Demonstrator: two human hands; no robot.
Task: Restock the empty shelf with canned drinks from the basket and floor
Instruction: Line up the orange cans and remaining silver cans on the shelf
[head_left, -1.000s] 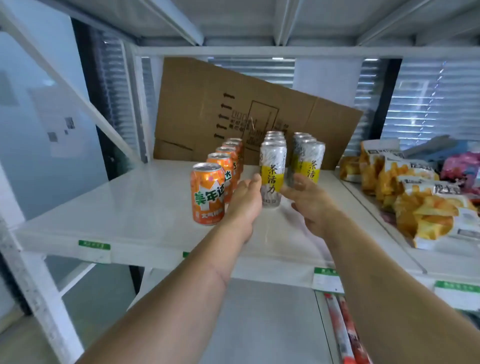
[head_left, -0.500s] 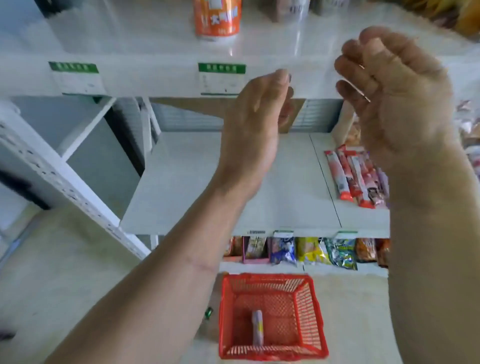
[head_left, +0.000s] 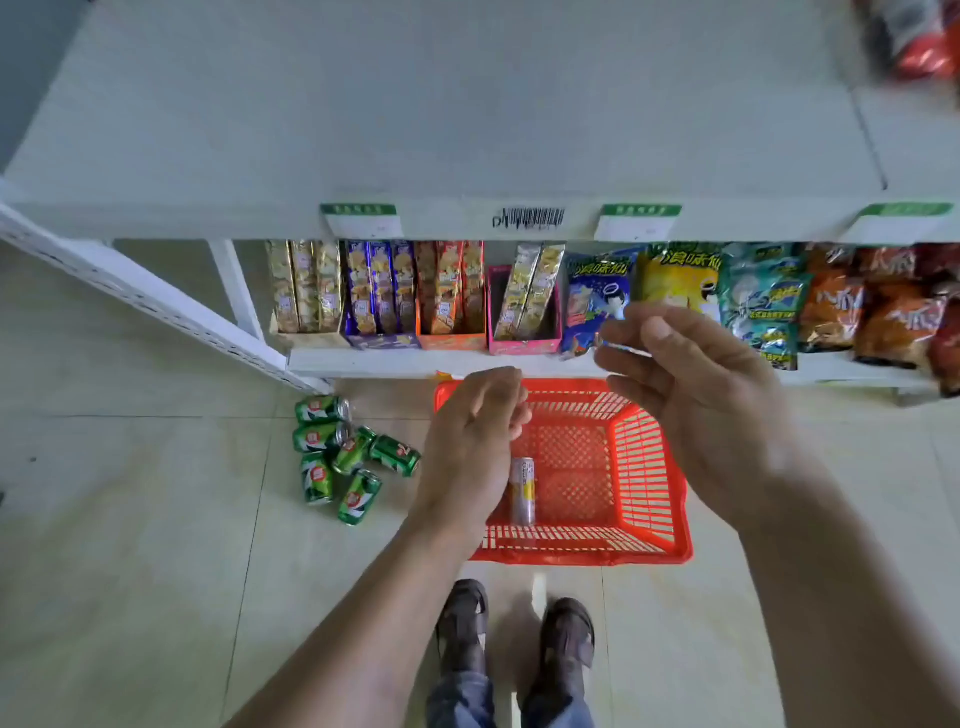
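Below the wide white shelf board (head_left: 467, 114), on the pale tiled floor (head_left: 130, 519), stands a red plastic basket with mesh walls (head_left: 649, 467). One slim silver and yellow drink can (head_left: 522, 491) lies on its side at the bottom of this basket, near the left wall. Six green drink cans (head_left: 343, 457) lie in a loose group on the floor just beside the basket, on its left side.

Both bare hands hang over the basket and hold nothing. The left hand (head_left: 475, 447) has its fingers loosely curled, above the slim can but not touching it. The right hand (head_left: 696, 410) is spread open with the palm turned up and to the left, higher than the left hand.

Behind the basket, the lowest shelf carries boxed snacks (head_left: 410, 291) and colourful snack bags (head_left: 769, 296). Two dark sandals (head_left: 514, 629) show at the lower edge.
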